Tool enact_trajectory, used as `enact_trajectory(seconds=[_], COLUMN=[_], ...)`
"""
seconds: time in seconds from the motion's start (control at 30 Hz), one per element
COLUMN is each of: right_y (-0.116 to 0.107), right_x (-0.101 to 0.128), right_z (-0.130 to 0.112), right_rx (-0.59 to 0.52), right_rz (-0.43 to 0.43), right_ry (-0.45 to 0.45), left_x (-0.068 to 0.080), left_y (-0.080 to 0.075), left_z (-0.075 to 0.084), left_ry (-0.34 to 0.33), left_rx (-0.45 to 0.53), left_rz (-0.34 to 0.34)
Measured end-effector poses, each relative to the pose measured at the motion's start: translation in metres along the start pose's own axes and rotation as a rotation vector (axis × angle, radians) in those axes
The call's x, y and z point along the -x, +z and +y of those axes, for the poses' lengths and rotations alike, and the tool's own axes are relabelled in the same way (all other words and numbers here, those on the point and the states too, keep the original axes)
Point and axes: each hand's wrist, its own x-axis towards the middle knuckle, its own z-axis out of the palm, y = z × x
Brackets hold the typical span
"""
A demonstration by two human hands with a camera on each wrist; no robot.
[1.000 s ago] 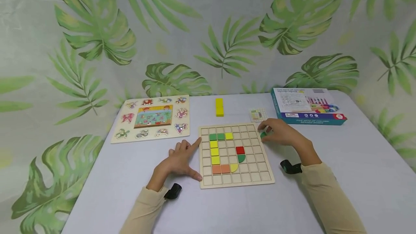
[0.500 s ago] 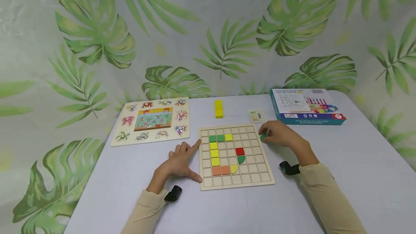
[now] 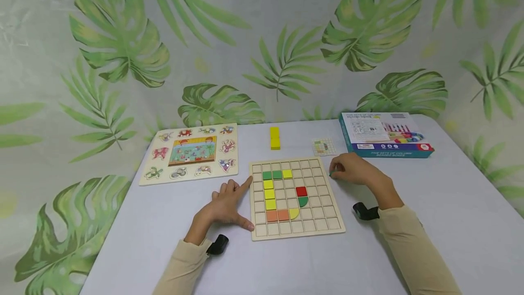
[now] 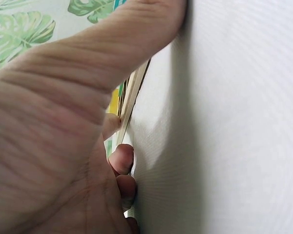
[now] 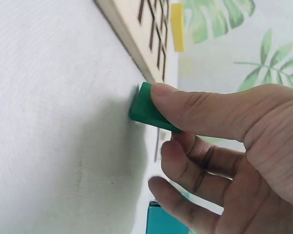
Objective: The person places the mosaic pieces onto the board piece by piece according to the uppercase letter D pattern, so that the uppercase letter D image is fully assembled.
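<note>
Green tile (image 5: 149,109) now sits down on the desk by the grid board's (image 3: 296,231) right edge, pinched in your right hand (image 3: 354,170); left hand (image 3: 225,206), fingers spread, keeps bracing the board's left edge.

We see a wooden animal peg puzzle (image 3: 189,152), a yellow rectangular block (image 3: 275,138), a small pattern card (image 3: 324,146) and a teal cardboard box (image 3: 385,134) on the counter (image 3: 450,204).

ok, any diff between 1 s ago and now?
Little. The right hand kept pinching the green piece and slid slightly down toward the table beside the grid board; the piece is now mostly hidden in the head view. The left hand still rests against the board's left edge. Placed tiles, yellow block and box are unchanged.
</note>
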Motion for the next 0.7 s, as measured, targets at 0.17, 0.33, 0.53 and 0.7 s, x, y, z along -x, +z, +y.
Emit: enact_trajectory(seconds=[0.17,0.33,0.53,0.7], right_y=[-0.003,-0.005,-0.006,-0.006], right_x=[0.002,0.003,-0.002,-0.003], right_z=[-0.001,-0.005,-0.013,-0.017], right_rx=[-0.009,0.035,0.008,-0.005], right_rz=[0.002,0.051,0.046,0.036], right_ry=[0.001,-0.051,-0.056,-0.056], left_x=[0.000,0.000,-0.002,-0.004], left_y=[-0.002,0.000,0.001,0.004], left_z=[0.001,0.000,-0.002,-0.004], left_ry=[-0.013,-0.006,-0.006,-0.015], left_rx=[0.021,0.021,0.019,0.018], left_rz=[-0.011,-0.001,0.007,-0.002])
